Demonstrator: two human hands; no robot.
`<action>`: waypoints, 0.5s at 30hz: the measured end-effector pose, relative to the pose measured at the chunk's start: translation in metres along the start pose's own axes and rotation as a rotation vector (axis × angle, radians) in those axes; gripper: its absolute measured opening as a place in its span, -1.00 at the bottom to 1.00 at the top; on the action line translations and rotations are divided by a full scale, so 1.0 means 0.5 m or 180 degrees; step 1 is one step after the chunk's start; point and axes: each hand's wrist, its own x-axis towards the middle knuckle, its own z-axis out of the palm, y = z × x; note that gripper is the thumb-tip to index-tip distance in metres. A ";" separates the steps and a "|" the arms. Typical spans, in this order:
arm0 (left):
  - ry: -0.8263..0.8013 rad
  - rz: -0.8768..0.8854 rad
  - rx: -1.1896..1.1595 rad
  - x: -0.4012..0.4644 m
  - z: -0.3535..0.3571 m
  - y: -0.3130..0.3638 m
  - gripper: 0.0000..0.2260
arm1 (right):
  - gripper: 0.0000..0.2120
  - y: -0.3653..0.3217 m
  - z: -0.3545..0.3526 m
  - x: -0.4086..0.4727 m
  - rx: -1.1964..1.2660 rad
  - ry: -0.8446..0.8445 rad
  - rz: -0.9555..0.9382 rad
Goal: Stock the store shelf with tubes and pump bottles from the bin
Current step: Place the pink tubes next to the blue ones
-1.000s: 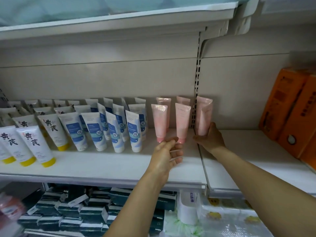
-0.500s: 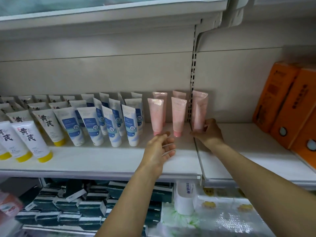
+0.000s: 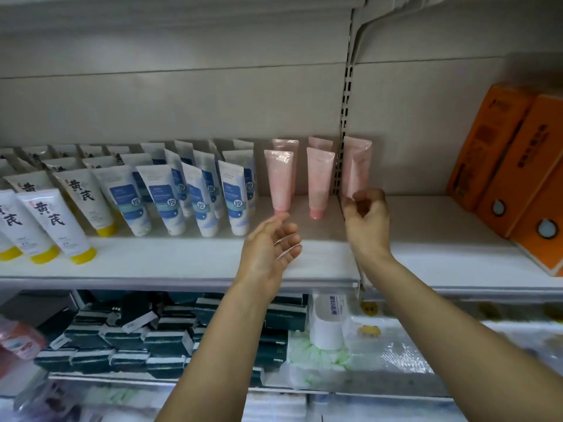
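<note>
White yellow-capped tubes [image 3: 50, 222] at left of frame carry large black characters "黄芪"; blue-labelled tubes [image 3: 233, 197] at centre bear a circled "控"; remaining print is illegible.

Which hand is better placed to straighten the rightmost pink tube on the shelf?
The right hand. Its fingers are curled just in front of the rightmost pink plastic tube's base, while the open left hand hovers lower, below the other pink tubes.

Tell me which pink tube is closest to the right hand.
The rightmost pink tube, standing alone by the slotted upright. The right hand hovers at its base; the other four pink tubes stand further left.
</note>
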 end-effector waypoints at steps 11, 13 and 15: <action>0.0568 0.0103 -0.0242 -0.109 -0.216 0.089 -0.86 | -0.86 -0.103 0.170 -0.203 0.0667 -0.1122 -0.0197; 0.0749 0.0086 -0.0282 -0.138 -0.280 0.110 -0.87 | -0.86 -0.117 0.212 -0.256 0.0722 -0.1336 -0.0114; 0.0933 0.0075 -0.0350 -0.172 -0.349 0.131 -0.86 | -0.86 -0.129 0.255 -0.315 0.0724 -0.1561 -0.0067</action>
